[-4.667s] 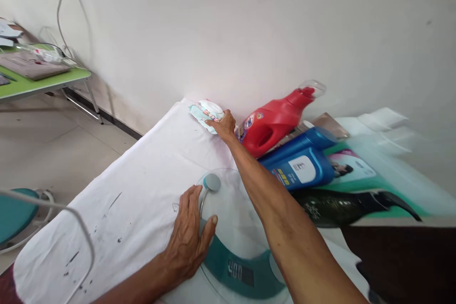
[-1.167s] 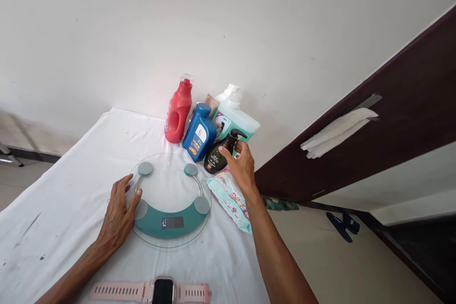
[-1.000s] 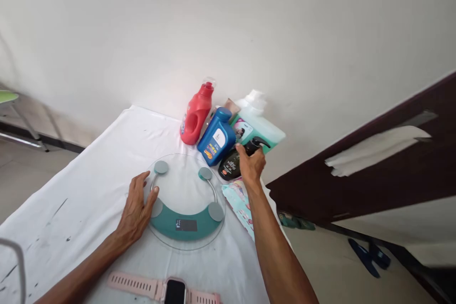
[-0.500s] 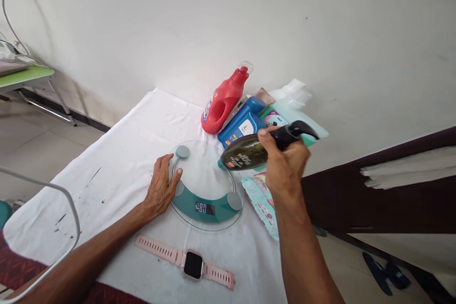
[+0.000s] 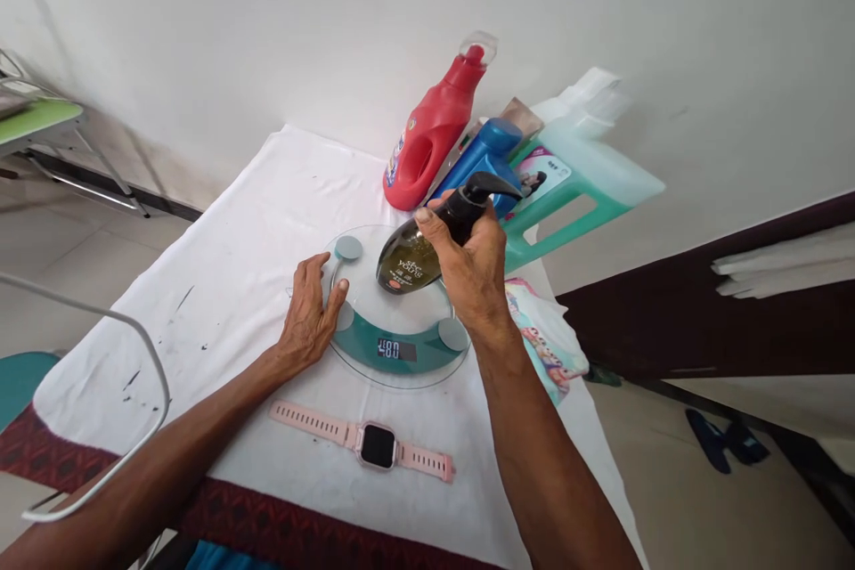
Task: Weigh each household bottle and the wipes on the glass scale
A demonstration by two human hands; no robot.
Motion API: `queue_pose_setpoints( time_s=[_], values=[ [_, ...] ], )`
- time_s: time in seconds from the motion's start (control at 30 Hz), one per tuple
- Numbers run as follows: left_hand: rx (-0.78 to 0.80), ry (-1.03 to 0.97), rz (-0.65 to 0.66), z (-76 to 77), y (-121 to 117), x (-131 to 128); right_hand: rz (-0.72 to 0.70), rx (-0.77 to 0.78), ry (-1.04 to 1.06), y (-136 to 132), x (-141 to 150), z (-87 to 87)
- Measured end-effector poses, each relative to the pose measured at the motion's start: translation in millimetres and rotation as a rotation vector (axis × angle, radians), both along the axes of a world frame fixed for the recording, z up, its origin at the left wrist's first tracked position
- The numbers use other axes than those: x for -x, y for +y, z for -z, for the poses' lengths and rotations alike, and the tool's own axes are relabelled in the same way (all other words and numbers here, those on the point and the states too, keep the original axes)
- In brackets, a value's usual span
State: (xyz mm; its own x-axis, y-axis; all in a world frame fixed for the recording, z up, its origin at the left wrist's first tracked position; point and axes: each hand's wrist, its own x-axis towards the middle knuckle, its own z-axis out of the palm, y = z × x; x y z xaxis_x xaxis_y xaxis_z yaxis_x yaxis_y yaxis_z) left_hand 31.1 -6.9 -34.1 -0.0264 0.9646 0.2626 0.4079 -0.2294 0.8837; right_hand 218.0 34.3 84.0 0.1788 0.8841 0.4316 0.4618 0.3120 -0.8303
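My right hand [image 5: 471,272] is wrapped round the neck of a dark pump bottle [image 5: 409,256] with a black pump head. The bottle leans over the far half of a round glass scale [image 5: 374,354]; whether its base touches the glass I cannot tell. Lit digits show on the scale's display, set in a teal band. At the scale's left edge rests my left hand [image 5: 311,307], fingers apart and holding nothing. A pink smartwatch [image 5: 378,445] lies flat on the white cloth, nearer to me than the scale.
Behind the scale stand a red detergent bottle [image 5: 434,129], a blue bottle [image 5: 491,151] and a green-and-clear jug [image 5: 588,187] near the wall. A wipes packet [image 5: 551,343] lies at the table's right edge. A white cable [image 5: 143,356] loops at the left. Dark slippers [image 5: 728,441] are on the floor.
My right hand has brought the pump bottle leftward over the scale and tilted it more upright. My left hand stays at the scale's edge. The view has shifted, revealing more of the green jug and packet.
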Motion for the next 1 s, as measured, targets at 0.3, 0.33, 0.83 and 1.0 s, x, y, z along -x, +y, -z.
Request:
queue_pose_setpoints(
  time_s=[0.3, 0.33, 0.83, 1.0],
  values=[
    [0.003, 0.053, 0.007, 0.6, 0.4, 1.4, 0.257, -0.162, -0.237, -95.9, -45.3, 59.3],
    [0.004, 0.057, 0.008, 0.2, 0.1, 1.4, 0.251, -0.159, -0.299, -108.4, -51.1, 70.8],
    [-0.06, 0.222, -0.125, -36.4, -19.4, -14.3, 0.065, -0.082, -0.301, -120.0, -82.1, 117.1],
    [-0.183, 0.199, -0.102, -82.2, -11.4, -58.4, 0.065, -0.103, -0.246, -119.7, -85.3, 123.3]
  ],
)
